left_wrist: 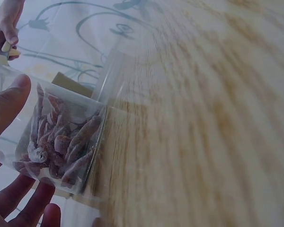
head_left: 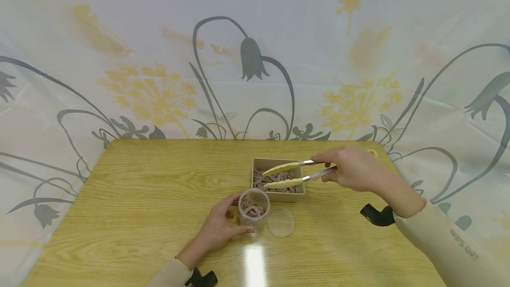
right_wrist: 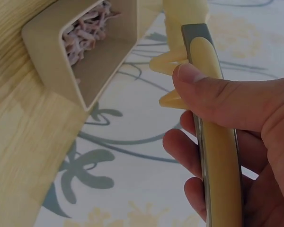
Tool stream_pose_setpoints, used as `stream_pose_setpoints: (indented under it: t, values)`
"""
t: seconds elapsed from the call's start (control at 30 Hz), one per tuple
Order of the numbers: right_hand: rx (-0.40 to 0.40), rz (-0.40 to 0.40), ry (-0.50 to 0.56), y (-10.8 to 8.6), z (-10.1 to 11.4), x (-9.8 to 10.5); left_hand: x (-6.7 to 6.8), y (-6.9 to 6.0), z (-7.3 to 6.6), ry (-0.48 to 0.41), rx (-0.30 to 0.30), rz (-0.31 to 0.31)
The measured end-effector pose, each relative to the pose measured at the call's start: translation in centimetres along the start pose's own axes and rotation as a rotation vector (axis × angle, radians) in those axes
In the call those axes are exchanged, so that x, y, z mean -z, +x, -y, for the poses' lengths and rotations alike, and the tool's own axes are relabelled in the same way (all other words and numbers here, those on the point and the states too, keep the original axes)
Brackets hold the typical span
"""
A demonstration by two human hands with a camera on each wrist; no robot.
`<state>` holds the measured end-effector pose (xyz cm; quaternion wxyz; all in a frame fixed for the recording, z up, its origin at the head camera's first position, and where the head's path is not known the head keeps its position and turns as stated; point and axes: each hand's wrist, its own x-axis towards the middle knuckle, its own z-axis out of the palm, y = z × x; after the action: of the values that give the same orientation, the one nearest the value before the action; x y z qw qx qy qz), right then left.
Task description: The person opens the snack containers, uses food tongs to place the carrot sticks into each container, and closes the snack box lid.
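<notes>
Behind the beige rectangular box (head_left: pixel 283 197) rises a white backdrop (head_left: pixel 342 56) printed with grey drooping flowers and yellow blooms, and beneath the box spreads a wood-grained surface (head_left: pixel 159 180). Tongs (head_left: pixel 284 184) with scalloped yellow ends reach in over the box from its right, their tips spread apart; whether they touch anything inside cannot be told. Of the person's two hands, the right hand (head_left: pixel 354 167), to the right of the box, grips the tongs with its fingers bent about the handles. The left hand (head_left: pixel 219 223), in front and to the left of the box, curves partway round a clear jar (head_left: pixel 259 221), thumb on one side and fingers on the other. The jar stands mouth up just before the box's near left corner. A clear round lid (head_left: pixel 280 223) lies flat in front of the box, close beside the jar. Purplish-brown strips (head_left: pixel 287 175) fill part of the box and part of the jar.
</notes>
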<state>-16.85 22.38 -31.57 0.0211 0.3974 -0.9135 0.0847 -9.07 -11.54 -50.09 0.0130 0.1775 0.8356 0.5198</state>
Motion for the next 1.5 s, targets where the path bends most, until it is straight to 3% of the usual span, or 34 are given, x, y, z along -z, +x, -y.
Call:
stream_pose_setpoints:
  t: [0.3, 0.67, 1.13, 1.5]
  values:
    - [-0.075, 0.022, -0.012, 0.1, -1.6, -1.5, 0.0, 0.1, -0.1, 0.002, 0.003, -0.003]
    - [-0.174, 0.147, 0.03, 0.5, -2.4, -3.5, 0.0, 0.0, -0.1, 0.001, 0.007, -0.005]
    - [-0.233, 0.283, -0.059, 1.5, -2.7, -5.7, 0.0, -0.1, 0.0, -0.013, 0.025, -0.008]
    - [-0.216, 0.264, -0.05, 1.8, -2.8, -5.7, -0.1, -0.2, -0.1, -0.02, 0.035, -0.01]
